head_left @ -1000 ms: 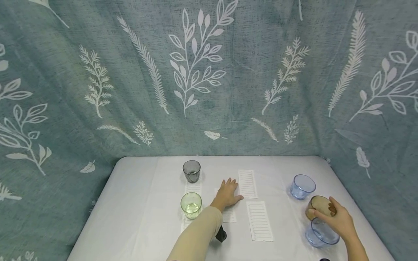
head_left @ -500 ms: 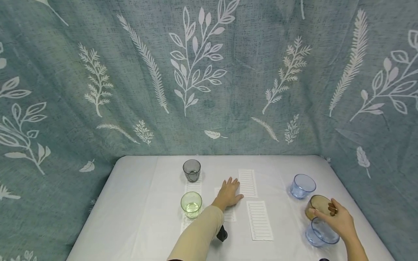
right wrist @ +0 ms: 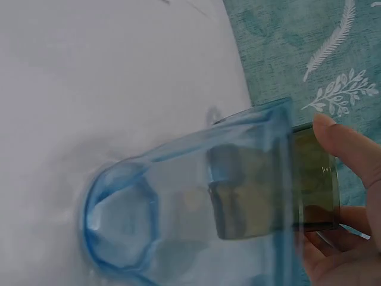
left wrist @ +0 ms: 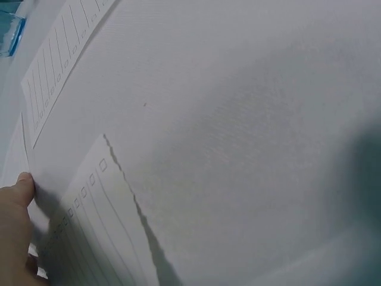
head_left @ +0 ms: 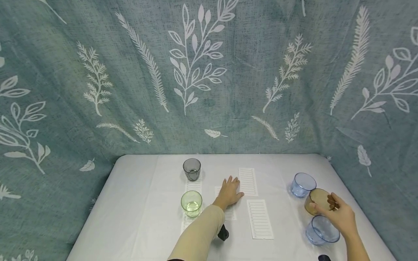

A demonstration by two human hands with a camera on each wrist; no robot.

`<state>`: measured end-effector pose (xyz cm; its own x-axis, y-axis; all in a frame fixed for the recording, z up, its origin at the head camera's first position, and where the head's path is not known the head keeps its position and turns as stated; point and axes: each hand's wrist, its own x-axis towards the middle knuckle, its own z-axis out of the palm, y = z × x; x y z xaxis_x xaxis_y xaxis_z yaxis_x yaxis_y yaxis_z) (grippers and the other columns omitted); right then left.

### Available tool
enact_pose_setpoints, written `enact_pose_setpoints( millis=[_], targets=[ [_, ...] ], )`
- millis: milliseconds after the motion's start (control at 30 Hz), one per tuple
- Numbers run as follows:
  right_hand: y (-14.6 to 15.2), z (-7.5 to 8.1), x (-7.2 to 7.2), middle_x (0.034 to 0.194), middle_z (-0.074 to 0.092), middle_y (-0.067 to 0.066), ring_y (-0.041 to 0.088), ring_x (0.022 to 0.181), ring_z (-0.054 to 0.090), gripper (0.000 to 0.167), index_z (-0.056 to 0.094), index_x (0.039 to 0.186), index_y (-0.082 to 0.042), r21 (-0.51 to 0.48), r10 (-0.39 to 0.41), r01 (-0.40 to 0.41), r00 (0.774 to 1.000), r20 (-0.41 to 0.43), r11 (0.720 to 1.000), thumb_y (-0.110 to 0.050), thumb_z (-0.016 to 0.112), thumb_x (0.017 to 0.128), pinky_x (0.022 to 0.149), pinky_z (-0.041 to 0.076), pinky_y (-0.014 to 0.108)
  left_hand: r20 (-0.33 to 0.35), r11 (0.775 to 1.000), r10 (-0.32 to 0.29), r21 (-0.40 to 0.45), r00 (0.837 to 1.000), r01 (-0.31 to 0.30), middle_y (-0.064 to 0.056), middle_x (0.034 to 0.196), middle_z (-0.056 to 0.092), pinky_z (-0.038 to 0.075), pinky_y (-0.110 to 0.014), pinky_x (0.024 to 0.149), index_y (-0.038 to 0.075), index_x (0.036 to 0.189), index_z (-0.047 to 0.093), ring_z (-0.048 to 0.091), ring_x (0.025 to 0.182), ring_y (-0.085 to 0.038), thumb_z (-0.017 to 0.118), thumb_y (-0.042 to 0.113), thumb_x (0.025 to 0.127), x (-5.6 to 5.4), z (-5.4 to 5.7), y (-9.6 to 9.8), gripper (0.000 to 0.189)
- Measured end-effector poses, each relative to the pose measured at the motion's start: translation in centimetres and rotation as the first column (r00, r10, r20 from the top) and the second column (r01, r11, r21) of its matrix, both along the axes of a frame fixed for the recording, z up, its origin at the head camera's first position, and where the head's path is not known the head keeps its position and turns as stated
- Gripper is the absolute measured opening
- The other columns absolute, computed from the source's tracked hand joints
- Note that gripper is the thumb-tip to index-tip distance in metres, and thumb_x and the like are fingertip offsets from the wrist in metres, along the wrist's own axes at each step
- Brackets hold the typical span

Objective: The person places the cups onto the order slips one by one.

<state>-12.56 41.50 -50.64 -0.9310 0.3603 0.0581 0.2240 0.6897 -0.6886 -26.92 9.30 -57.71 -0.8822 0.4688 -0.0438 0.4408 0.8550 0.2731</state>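
On the right, my right hand (head_left: 343, 217) grips an amber glass (head_left: 313, 206) by its sides, thumb on one side and fingers on the other. The glass is between a far blue glass (head_left: 300, 189) and a near blue glass (head_left: 317, 235). The right wrist view shows the amber glass (right wrist: 317, 185) partly through the near blue glass (right wrist: 125, 208). Mid-table, my left hand (head_left: 228, 194) lies with fingers spread over a lined paper strip (head_left: 230, 214), partly covering it. In the left wrist view only part of the left hand (left wrist: 13, 226) shows, beside lined paper (left wrist: 101, 220).
A grey glass (head_left: 192, 170) and a green glass (head_left: 191, 204) stand on the left, at another lined strip (head_left: 194, 186). Two more strips, one far (head_left: 248, 182) and one near (head_left: 259, 219), lie right of the left hand. A patterned curtain (head_left: 156, 137) hangs behind the white table (head_left: 107, 224).
The amber glass and right hand have shifted slightly away from the near blue glass, and the glass looks a little raised. My left hand has stayed in place. The head view has tilted slightly.
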Motion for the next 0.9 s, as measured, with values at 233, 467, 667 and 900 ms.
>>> enact_pose_setpoints(
  millis=[233,467,667,900],
  targets=[
    [-0.2,2.0,-0.1,0.121,0.048,0.041,-0.022,0.081,0.031,0.083,0.030,0.135,0.020,-0.015,0.051,-0.052,0.996,-0.078,0.999,-0.027,0.073,0.082,0.063,0.034,-0.003,-0.010,1.000,0.010,-0.017,1.000,-0.010,-0.001,0.146,0.043,0.025,-0.046,0.113,0.014,0.135,0.051,0.030,0.139,-0.027,0.059,0.042,0.090,-0.2,-0.1,0.3,0.054],
    [-0.8,3.9,-0.2,0.129,0.045,0.038,-0.026,0.086,0.033,0.084,0.027,0.140,0.015,-0.056,0.112,-0.117,0.989,-0.095,0.991,-0.025,0.073,0.083,0.069,0.038,-0.003,-0.006,1.000,0.025,0.019,1.000,-0.024,0.000,0.144,0.045,0.025,-0.047,0.113,0.014,0.132,0.055,0.031,0.138,-0.027,0.062,0.039,0.088,-0.1,0.0,0.4,0.051],
    [-1.8,5.2,-0.9,0.132,0.044,0.034,-0.024,0.090,0.036,0.083,0.027,0.142,0.010,-0.062,0.165,-0.171,0.982,-0.093,0.983,-0.026,0.073,0.083,0.072,0.038,-0.002,-0.012,0.999,0.034,0.020,0.999,-0.034,0.000,0.143,0.046,0.026,-0.047,0.113,0.015,0.132,0.055,0.031,0.138,-0.027,0.062,0.040,0.088,0.1,0.1,0.4,0.052],
    [-3.4,6.0,-3.2,0.132,0.046,0.032,-0.018,0.096,0.042,0.083,0.027,0.143,0.008,-0.094,0.234,-0.248,0.963,-0.135,0.964,-0.024,0.073,0.083,0.076,0.041,-0.001,-0.006,0.999,0.043,0.026,0.999,-0.042,0.001,0.144,0.045,0.025,-0.046,0.114,0.015,0.133,0.054,0.031,0.138,-0.025,0.061,0.040,0.089,0.2,0.0,0.4,0.051]
  ],
)
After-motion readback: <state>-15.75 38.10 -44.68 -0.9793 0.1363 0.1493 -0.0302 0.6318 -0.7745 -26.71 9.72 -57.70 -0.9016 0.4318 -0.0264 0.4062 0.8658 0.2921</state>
